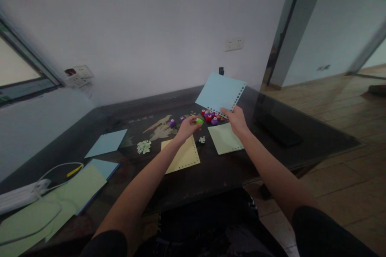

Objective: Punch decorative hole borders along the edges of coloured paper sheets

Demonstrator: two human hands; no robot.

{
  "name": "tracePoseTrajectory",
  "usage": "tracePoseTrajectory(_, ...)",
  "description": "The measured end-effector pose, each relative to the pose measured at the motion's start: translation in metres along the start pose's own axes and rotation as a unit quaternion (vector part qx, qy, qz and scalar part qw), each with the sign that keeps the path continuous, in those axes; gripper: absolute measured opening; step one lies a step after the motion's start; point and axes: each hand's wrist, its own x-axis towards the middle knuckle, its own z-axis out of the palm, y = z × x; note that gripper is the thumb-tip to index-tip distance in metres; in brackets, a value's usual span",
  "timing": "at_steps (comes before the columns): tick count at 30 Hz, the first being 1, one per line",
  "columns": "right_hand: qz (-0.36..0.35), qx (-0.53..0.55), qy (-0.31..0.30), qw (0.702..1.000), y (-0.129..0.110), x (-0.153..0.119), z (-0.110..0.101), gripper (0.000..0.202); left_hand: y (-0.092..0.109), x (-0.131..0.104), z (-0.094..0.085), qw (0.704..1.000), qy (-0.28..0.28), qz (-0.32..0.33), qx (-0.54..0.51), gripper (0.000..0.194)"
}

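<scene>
My left hand [188,125] pinches a small bright green object [199,121] above the yellow punched sheet [184,156]. A light blue sheet [221,91] with holes along two edges is held up by its lower corner in my right hand [235,117]. Behind and between my hands lie several red and purple round pieces [209,118], partly under the raised sheet. Below my right hand a pale green sheet [224,138] rests on the dark table [211,176]. A small pale puzzle-like cluster [202,139] sits between the yellow and green sheets.
Left of the yellow sheet is a pile of pale puzzle pieces [144,147]. Blue sheets [107,143], green sheets [75,188], a white power strip [21,196] and its cable are further left. A black flat object [279,130] lies at the right.
</scene>
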Motion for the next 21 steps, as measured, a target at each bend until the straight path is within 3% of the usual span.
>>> tracePoseTrajectory(4,0.007,-0.003,-0.002,1.0,-0.003,-0.002,0.002,0.016,-0.013,0.031,0.01,0.99,0.008,0.017,0.143,0.024)
tracePoseTrajectory(9,0.003,-0.003,-0.015,1.0,-0.004,-0.002,0.001,0.016,-0.024,0.054,0.029,0.94,0.028,0.021,0.341,0.024)
tracePoseTrajectory(14,-0.003,0.002,-0.019,1.0,-0.004,-0.002,0.001,0.018,-0.028,0.06,0.042,0.926,0.034,0.016,0.376,0.021)
tracePoseTrajectory(21,0.004,-0.012,-0.028,1.0,-0.003,-0.002,0.002,0.023,-0.027,0.068,0.048,0.918,0.03,0.015,0.394,0.024)
